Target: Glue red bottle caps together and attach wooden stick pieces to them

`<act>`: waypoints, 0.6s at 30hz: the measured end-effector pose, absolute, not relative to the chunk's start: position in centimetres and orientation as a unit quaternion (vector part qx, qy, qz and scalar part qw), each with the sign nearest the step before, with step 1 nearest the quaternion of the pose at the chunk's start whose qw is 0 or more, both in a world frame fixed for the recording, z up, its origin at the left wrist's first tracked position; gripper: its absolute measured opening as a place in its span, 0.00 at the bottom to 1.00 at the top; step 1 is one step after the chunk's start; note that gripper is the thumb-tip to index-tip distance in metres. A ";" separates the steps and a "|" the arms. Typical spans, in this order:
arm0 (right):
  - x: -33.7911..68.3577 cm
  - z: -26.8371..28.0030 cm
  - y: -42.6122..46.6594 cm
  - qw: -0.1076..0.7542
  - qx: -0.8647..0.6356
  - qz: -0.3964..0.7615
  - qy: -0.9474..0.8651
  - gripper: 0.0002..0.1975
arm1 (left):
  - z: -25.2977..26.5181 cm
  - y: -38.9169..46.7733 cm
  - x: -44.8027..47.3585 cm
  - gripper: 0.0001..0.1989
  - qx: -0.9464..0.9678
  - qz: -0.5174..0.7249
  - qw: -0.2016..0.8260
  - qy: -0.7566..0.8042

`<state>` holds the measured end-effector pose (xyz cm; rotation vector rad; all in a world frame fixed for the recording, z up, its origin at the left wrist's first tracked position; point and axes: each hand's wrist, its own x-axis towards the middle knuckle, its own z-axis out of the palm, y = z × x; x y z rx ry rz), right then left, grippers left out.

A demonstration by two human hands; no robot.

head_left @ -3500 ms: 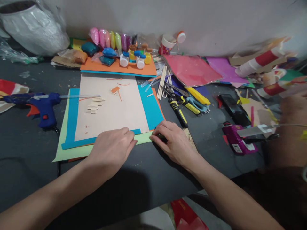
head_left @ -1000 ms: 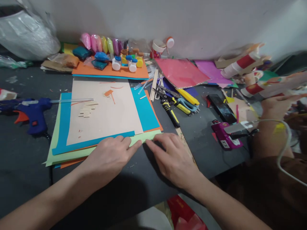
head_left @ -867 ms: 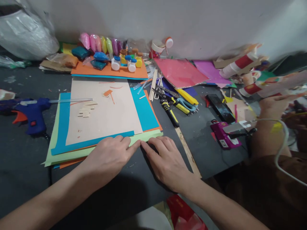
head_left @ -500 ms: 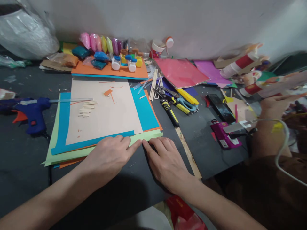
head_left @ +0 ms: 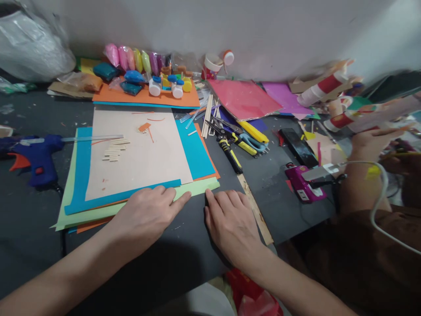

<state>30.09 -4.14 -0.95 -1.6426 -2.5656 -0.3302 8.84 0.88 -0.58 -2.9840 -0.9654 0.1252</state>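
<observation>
Backdrop: a pale wall rose beyond a dark grey table, which was busy with craft materials.
Green paper: it lay under both hands' reach, its near border showing below a blue sheet.
Left hand: it lay palm down across that border, index finger straight along the green, the other fingers bent under; whether they pinched anything could not be told.
Right hand: it rested palm down, fingers extended and loosely together, the index fingertip at the green paper's near edge, a gap separating it from the left hand.
Pale sheet: beyond the left hand, it covered much of the blue and bore a row of short sticks and an orange scrap.
Glue gun: left of the left hand, the blue tool lay on its side, a clear stick reaching over the papers.
Tools: beyond the right hand lay black-and-yellow pliers and a yellow cutter.
Right side: past the right hand stood a purple adapter, with a phone just behind it and another person's arm farther off.
Far edge: well beyond the left hand, an orange sheet carried colourful packets and a small wheeled model.
</observation>
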 end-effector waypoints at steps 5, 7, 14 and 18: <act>31.1 -0.6 -4.0 -0.020 -0.565 -0.130 -0.814 0.14 | -0.7 0.9 8.8 0.29 -0.950 0.047 -0.001 -0.307; 31.6 -0.6 -3.9 -0.023 -0.571 -0.131 -0.810 0.13 | -0.7 0.9 8.8 0.29 -0.951 0.048 -0.001 -0.307; 32.6 -1.0 -4.0 -0.043 -0.549 -0.130 -0.825 0.16 | -0.3 0.2 8.1 0.27 -0.954 0.049 0.026 -0.296; 32.7 -1.0 -3.6 -0.059 -0.540 -0.127 -0.830 0.14 | 0.3 -1.6 7.2 0.25 -0.946 0.056 0.064 -0.313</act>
